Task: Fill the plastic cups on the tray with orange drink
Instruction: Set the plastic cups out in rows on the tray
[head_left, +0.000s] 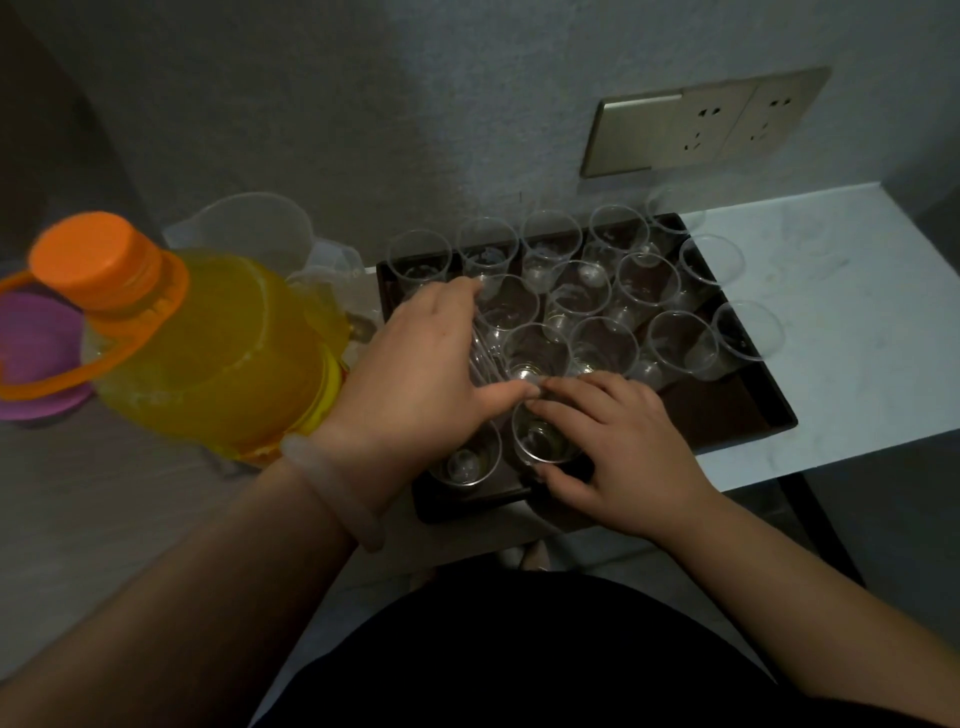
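A dark tray (737, 415) on a pale counter holds several clear, empty plastic cups (649, 283). My left hand (415, 379) grips a stack of nested cups (485, 358) at the tray's left side. My right hand (618, 457) holds a single clear cup (543, 436) at the tray's near edge, fingers round its rim and thumb below. Another empty cup (465, 460) stands just left of it. A big bottle of orange drink (208, 343) with an orange cap and handle stands left of the tray, capped.
A clear measuring jug (249, 228) stands behind the bottle against the wall. A purple bowl (36, 353) sits at the far left. Wall sockets (711, 122) are above the counter (841, 322), whose right part is bare.
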